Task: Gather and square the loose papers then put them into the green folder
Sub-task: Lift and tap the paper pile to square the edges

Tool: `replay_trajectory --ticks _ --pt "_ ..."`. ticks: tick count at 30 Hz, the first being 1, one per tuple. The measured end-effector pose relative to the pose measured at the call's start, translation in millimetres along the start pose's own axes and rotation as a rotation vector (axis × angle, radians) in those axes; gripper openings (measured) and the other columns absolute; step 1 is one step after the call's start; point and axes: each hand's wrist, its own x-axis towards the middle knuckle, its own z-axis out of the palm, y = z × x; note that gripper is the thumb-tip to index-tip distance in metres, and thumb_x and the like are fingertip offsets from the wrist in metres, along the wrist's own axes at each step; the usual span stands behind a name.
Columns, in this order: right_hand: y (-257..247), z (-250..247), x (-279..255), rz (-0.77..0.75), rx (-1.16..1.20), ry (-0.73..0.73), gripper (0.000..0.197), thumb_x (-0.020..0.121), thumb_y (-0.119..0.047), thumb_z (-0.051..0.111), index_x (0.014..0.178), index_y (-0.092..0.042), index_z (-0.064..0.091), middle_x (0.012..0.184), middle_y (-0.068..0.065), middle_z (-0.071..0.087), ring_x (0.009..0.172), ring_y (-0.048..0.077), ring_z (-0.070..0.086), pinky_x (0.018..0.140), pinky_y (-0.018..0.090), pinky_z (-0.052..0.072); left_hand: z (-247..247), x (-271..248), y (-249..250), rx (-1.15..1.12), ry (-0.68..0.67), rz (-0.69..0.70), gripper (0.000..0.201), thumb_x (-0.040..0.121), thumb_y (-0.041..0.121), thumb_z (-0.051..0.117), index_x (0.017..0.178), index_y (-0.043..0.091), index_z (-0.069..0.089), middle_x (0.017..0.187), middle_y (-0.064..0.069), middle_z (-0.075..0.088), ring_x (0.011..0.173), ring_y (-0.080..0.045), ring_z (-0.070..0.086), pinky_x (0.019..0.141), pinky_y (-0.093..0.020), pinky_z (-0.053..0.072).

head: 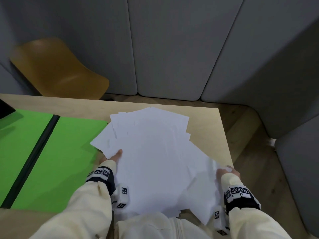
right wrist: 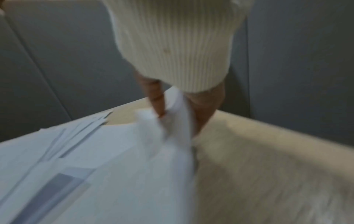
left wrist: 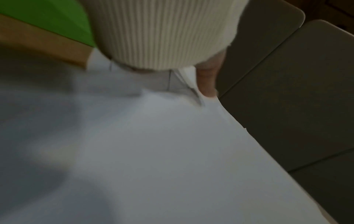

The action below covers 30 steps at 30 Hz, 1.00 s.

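Note:
A fanned, uneven pile of white papers lies in the middle of the wooden table, its left corners overlapping the open green folder. My left hand grips the pile's left edge, thumb on top and fingers hidden beneath; the left wrist view shows the thumb pressing on the papers. My right hand pinches the pile's right edge, and the right wrist view shows its fingers crumpling the papers there.
The green folder lies open and flat at the left with a dark spine. A black object sits at the far left edge. A mustard chair stands beyond the table, and grey padded panels enclose the space.

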Motion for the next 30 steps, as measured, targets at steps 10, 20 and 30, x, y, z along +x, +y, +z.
replay_trajectory --ticks 10,20,30 --pt "-20.8 -8.8 -10.1 -0.282 -0.589 -0.334 0.022 0.070 -0.025 0.077 0.064 -0.016 0.058 0.065 0.003 0.056 0.068 0.021 0.053 0.067 0.022 0.039 -3.4 -19.2 23.8 0.495 -0.129 0.159 0.082 0.086 0.039 0.060 0.145 -0.002 0.021 0.154 -0.010 0.027 0.143 -0.021 0.027 0.115 -0.025 0.019" --pt "0.9 -12.4 -10.0 -0.342 -0.429 -0.103 0.011 0.088 -0.014 0.055 0.087 -0.004 0.059 0.084 0.018 0.062 0.076 0.033 0.055 0.071 0.029 0.040 -23.9 -2.5 54.4 0.339 -0.127 0.164 0.089 0.084 0.041 0.064 0.146 -0.005 0.020 0.156 -0.017 0.017 0.146 -0.027 0.020 0.119 -0.029 0.015" --pt "0.3 25.1 -26.1 -0.288 -0.430 -0.461 0.041 0.089 0.000 0.041 0.124 -0.009 0.060 0.118 0.017 0.065 0.095 0.031 0.060 0.089 0.034 0.049 5.5 -16.7 1.7 0.419 -0.221 0.102 0.082 0.075 0.040 0.073 0.138 0.001 0.039 0.141 -0.013 0.047 0.130 -0.035 0.045 0.109 -0.041 0.034"
